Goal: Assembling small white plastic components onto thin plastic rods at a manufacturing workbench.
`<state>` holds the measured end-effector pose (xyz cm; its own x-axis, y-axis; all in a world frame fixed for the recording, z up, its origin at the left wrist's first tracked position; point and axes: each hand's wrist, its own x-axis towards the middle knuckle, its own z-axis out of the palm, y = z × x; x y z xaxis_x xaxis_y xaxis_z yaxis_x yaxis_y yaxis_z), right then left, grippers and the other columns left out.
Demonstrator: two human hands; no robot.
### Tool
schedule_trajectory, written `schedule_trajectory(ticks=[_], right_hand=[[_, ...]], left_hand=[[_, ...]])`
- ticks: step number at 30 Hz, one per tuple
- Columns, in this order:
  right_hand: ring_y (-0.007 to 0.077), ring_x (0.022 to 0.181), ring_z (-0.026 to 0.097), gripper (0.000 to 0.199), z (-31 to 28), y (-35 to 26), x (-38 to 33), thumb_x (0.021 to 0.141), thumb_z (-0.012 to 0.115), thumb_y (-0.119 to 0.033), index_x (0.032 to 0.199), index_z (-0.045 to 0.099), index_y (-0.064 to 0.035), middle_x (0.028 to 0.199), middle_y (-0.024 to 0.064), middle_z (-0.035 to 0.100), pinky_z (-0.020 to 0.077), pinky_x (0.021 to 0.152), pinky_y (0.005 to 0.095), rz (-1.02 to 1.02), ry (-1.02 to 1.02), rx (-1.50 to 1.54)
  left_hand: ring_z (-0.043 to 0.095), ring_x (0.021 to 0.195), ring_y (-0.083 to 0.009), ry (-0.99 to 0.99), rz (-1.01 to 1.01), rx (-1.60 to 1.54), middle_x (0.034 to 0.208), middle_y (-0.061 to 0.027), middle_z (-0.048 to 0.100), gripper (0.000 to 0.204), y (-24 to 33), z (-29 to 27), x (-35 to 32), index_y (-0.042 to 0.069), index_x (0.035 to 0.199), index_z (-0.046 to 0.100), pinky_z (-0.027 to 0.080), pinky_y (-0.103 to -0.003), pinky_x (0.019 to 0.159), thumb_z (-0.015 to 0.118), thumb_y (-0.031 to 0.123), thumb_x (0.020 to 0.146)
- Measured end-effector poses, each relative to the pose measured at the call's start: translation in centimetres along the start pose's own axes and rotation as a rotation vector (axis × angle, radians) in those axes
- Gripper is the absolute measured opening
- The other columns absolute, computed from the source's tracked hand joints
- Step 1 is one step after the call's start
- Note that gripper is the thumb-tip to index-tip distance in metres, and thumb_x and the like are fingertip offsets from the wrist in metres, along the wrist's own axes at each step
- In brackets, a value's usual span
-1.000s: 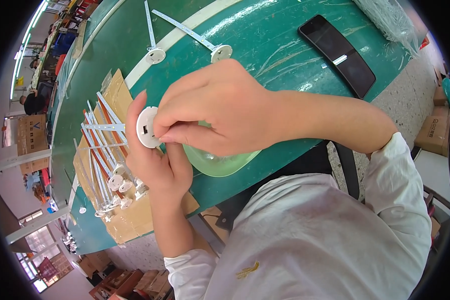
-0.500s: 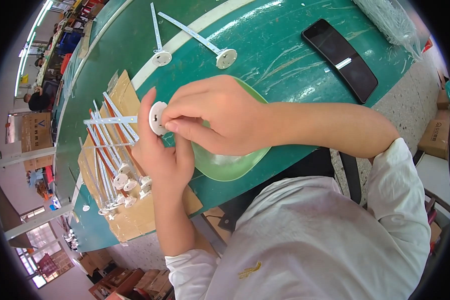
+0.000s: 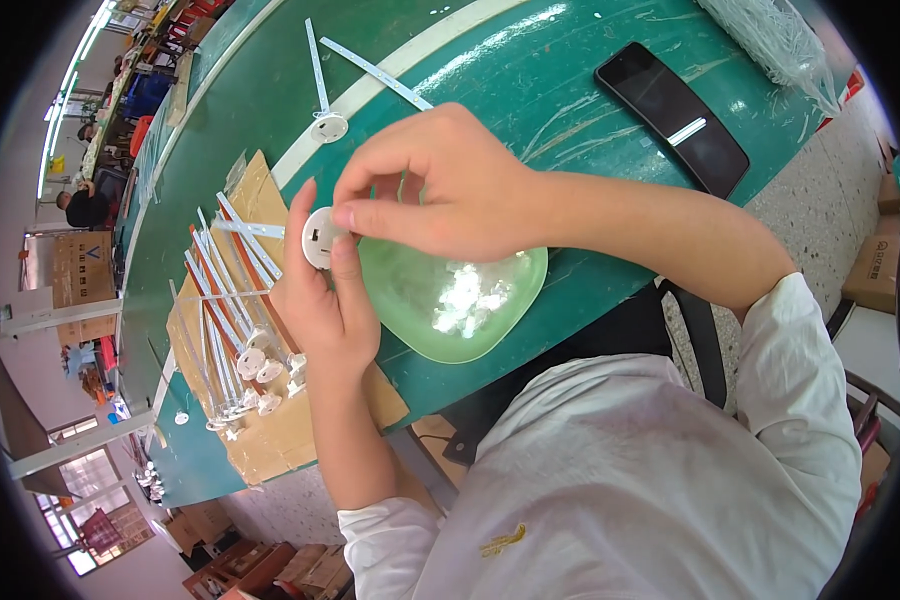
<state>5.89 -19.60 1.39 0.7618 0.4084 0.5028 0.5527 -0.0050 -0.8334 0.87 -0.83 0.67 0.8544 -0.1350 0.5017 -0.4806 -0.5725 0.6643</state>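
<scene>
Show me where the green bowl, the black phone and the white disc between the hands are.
green bowl (image 3: 510,330): head view, on its bare inner wall near the right rim.
black phone (image 3: 670,115): head view, on the middle of its dark screen.
white disc (image 3: 317,238): head view, on its flat round face.

Bowl (image 3: 450,300) on table (image 3: 570,90); rod pile (image 3: 230,320) on cardboard (image 3: 270,440) left; phone (image 3: 670,115) behind.

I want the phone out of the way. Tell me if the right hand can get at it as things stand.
Probably not right away. The phone lies bare on the green table with nothing over it, beyond the right forearm. But the right hand is pinching at the white disc that the left hand holds.
</scene>
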Motion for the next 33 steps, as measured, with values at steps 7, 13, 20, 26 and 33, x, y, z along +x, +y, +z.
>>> schedule_trajectory(ticks=[7, 13, 20, 26, 33], right_hand=[[0.0110, 0.068, 0.066, 0.014, -0.6, 0.5, 0.8, 0.089, 0.073, -0.017, 0.091, 0.075, -0.0034, 0.079, 0.0047, 0.072, 0.0514, 0.058, 0.0255, -0.018, 0.104, -0.003], [0.0083, 0.064, 0.063, 0.014, -2.2, 1.9, 1.6, 0.089, 0.072, -0.018, 0.093, 0.076, -0.0045, 0.078, 0.0034, 0.072, 0.0496, 0.058, 0.0234, 0.008, 0.228, -0.130], [0.0111, 0.065, 0.063, 0.013, -2.3, 1.5, 1.5, 0.086, 0.073, -0.016, 0.093, 0.074, -0.0052, 0.081, 0.0043, 0.072, 0.0504, 0.057, 0.0250, -0.055, 0.160, -0.231], [0.0180, 0.080, 0.071, 0.022, -1.5, 0.0, 0.9, 0.081, 0.075, -0.007, 0.102, 0.071, -0.0054, 0.093, 0.0078, 0.072, 0.0576, 0.062, 0.0304, -0.194, -0.210, -0.020], [0.0194, 0.080, 0.075, 0.021, -1.0, 0.2, 0.4, 0.082, 0.074, -0.002, 0.103, 0.072, -0.0019, 0.090, 0.0113, 0.075, 0.0617, 0.072, 0.0320, -0.095, -0.102, 0.039]], left_hand=[[0.074, 0.096, -0.0236, -0.031, -0.026, 0.015, 0.105, -0.0185, 0.073, 0.044, 0.4, -0.1, 0.3, -0.007, 0.144, 0.042, 0.055, -0.032, 0.081, 0.047, 0.013, 0.105], [0.075, 0.096, -0.0268, -0.121, -0.026, 0.040, 0.105, -0.0170, 0.074, 0.046, -0.1, -0.1, 0.1, -0.004, 0.146, 0.040, 0.056, -0.033, 0.082, 0.050, 0.011, 0.104], [0.075, 0.093, -0.0242, -0.162, -0.047, 0.021, 0.104, -0.0151, 0.074, 0.054, -0.3, -0.4, 0.0, -0.002, 0.150, 0.037, 0.056, -0.032, 0.081, 0.056, 0.012, 0.101], [0.069, 0.096, -0.0188, -0.122, 0.064, -0.105, 0.108, -0.0146, 0.070, 0.064, 0.1, -0.3, -0.2, -0.002, 0.154, 0.031, 0.052, -0.029, 0.083, 0.060, 0.013, 0.099], [0.070, 0.098, -0.0200, -0.066, 0.029, -0.123, 0.111, -0.0168, 0.071, 0.057, -0.1, -0.9, 0.0, -0.005, 0.147, 0.043, 0.053, -0.029, 0.085, 0.064, 0.010, 0.096]])
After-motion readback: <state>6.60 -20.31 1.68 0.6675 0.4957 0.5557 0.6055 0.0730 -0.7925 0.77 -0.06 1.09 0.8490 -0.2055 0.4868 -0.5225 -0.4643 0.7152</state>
